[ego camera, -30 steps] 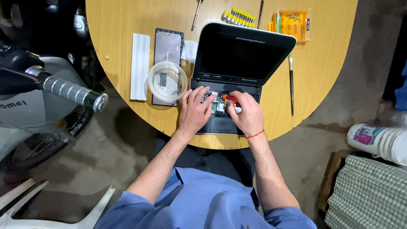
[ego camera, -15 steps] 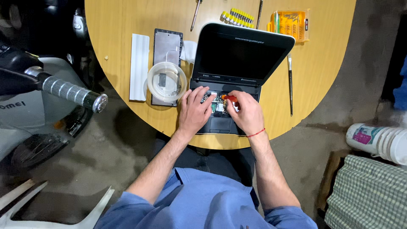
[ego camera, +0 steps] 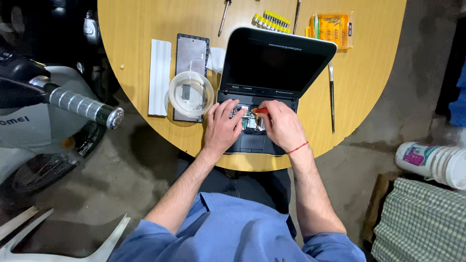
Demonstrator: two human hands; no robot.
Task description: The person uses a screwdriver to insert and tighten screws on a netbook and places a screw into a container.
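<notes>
Bare concrete floor, dim garage-like space; a scooter handlebar (ego camera: 80, 103) juts in beside an oval wooden table (ego camera: 369, 87). On the table, a small black laptop (ego camera: 272, 82) sits open at the near edge, screen dark, its keyboard removed so the inner board shows.

Left hand (ego camera: 222, 127) rests flat on the laptop base, fingers spread and released, holding nothing, only steadying the chassis. Right hand (ego camera: 281, 126) is clenched around a red-handled screwdriver (ego camera: 260, 111), tip pointed into the exposed opening at the middle of the base, between the two hands.

Judgement on the step: the driver wants to stand square to the screw with steady downward pressure, so the tip does not slip onto the board; the left hand is well placed to stop the base sliding toward the table edge.

Containers: a round clear plastic tub (ego camera: 190, 93) stands on the detached keyboard (ego camera: 192, 58), which lies face down just left of the laptop; one small dark part is in the tub, too small to identify. A white strip (ego camera: 159, 76) lies beside the keyboard. A yellow bit case (ego camera: 332, 28) sits at the far side, a row of yellow-collared bits (ego camera: 272, 20) next to it. A thin brush (ego camera: 332, 99) lies right of the laptop.
</notes>
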